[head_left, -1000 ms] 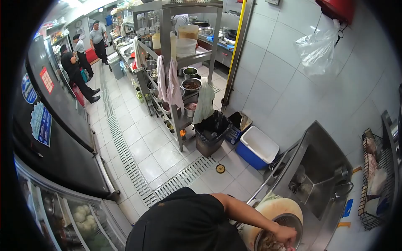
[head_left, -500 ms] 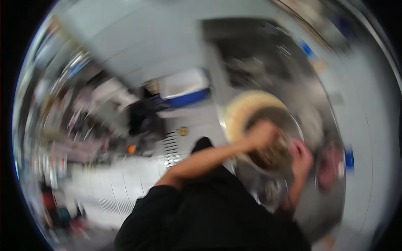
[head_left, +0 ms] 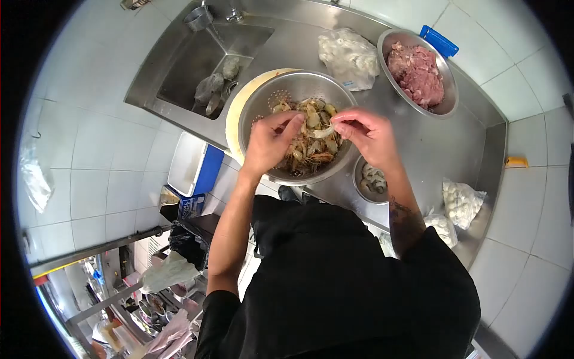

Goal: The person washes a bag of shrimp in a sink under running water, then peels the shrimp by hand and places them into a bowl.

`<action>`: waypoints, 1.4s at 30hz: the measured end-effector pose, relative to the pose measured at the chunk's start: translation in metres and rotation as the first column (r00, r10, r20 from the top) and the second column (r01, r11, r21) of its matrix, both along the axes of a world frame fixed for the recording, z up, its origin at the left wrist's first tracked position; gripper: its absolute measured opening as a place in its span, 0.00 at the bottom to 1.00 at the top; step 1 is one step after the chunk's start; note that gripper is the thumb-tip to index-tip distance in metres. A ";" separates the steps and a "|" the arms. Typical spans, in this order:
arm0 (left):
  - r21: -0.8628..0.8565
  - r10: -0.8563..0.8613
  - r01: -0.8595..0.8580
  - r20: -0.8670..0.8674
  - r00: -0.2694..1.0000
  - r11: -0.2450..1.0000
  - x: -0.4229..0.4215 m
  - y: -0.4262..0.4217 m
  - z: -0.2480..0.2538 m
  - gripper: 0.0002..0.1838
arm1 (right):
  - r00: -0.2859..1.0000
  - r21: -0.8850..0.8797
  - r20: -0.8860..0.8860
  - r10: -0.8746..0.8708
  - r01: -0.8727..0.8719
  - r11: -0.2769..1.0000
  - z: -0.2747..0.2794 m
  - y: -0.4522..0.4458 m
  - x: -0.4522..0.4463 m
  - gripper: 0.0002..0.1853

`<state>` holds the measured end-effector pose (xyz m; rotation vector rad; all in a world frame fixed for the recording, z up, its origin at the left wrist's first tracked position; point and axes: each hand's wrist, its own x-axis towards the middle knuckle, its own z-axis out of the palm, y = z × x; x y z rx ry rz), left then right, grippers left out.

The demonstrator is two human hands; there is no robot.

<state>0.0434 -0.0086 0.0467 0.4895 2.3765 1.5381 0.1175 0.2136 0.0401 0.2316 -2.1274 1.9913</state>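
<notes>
Several unpeeled shrimp and loose shells (head_left: pixel 313 154) fill a perforated metal colander (head_left: pixel 344 90), which rests on a round, pale yellow board (head_left: pixel 234 122). Over its right side, my right hand (head_left: pixel 372 136) pinches a pale, peeled-looking shrimp (head_left: pixel 323 133) between thumb and fingers. My left hand (head_left: pixel 272 143) hovers above the left half, its thumb and fingers drawn together; whatever is between them is hidden. Beneath my right forearm, partly covered, a small metal bowl (head_left: pixel 359 175) holds pale peeled shrimp (head_left: pixel 375 178).
The steel counter (head_left: pixel 418 149) carries a bowl of raw meat (head_left: pixel 418 75) and bags of white pieces (head_left: pixel 348 55) (head_left: pixel 461 203). At left, water runs into a sink (head_left: pixel 179 84). A blue-and-white bin (head_left: pixel 206 170) stands below. Tiled wall (head_left: pixel 520 90) borders the counter.
The earlier frame is heavily blurred, and my view has turned since. My hands were close together over the colander; now they are farther apart, with a shrimp visible in the right.
</notes>
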 end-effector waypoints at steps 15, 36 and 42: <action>-0.198 0.132 -0.230 -0.412 0.901 0.953 -0.032 -0.018 0.000 0.08 | 0.992 0.109 0.036 0.124 -0.128 0.986 0.006 0.029 0.008 0.08; -0.709 -0.560 0.291 -0.175 0.810 0.642 -0.040 0.003 -0.037 0.17 | 0.963 0.578 0.238 -0.128 -0.035 0.815 -0.011 0.070 0.045 0.12; -0.531 -0.387 0.137 -0.394 0.834 0.836 -0.036 -0.004 -0.037 0.15 | 0.999 0.573 0.043 0.010 -0.033 0.819 0.008 0.027 -0.006 0.12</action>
